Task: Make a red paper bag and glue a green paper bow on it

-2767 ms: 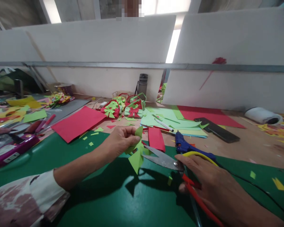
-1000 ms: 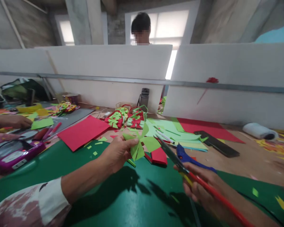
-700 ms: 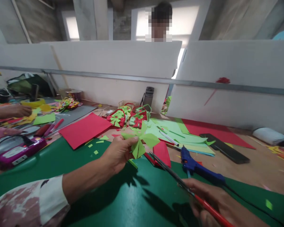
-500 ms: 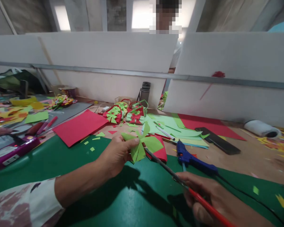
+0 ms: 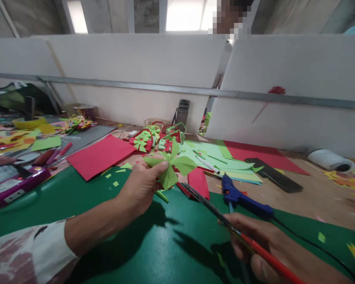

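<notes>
My left hand (image 5: 142, 187) pinches the middle of a light green paper bow (image 5: 170, 165) and holds it up over the dark green mat (image 5: 106, 205). My right hand (image 5: 272, 248) grips a pair of scissors (image 5: 225, 221) by their red handle, low at the right. The scissor blades are shut and point up-left toward the bow, with their tip just below it. A folded red paper piece (image 5: 198, 182) lies on the mat under the bow.
A blue glue gun (image 5: 244, 198) with a black cord lies right of the scissors. Behind are a red sheet (image 5: 99, 154), finished red and green bows (image 5: 154, 139), green sheets with a pen (image 5: 208, 165), a black phone (image 5: 273, 180), a bottle (image 5: 182, 111) and white partitions. A person stands behind the partition.
The folded green paper has been spread into a bow shape and lifted higher. The scissors have shut and swung from lying flat to pointing up-left under the bow.
</notes>
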A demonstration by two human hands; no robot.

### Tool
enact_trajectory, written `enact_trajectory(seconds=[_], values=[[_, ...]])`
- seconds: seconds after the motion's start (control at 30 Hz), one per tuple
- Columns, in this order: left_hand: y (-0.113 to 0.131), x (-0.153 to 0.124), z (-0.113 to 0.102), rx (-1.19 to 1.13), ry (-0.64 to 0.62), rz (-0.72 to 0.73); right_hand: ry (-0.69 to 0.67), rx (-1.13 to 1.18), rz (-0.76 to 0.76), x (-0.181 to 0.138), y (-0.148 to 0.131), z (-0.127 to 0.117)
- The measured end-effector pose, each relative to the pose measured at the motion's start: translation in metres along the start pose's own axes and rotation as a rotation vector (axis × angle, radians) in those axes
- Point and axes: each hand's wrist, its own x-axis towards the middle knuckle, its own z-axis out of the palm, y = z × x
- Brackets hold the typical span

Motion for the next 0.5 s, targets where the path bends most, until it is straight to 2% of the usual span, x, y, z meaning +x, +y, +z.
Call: enact_trajectory(seconds=[0.23,0.5], values=[[-0.011,-0.006,0.002,0.031,-0.012,-0.057,0.038,-0.005,0.007,0.002,-0.013,0.001],[-0.011,-0.008,0.004,0.084,-0.096,-0.161,0.087,-0.035,-0.019,0.008,0.004,0.005]])
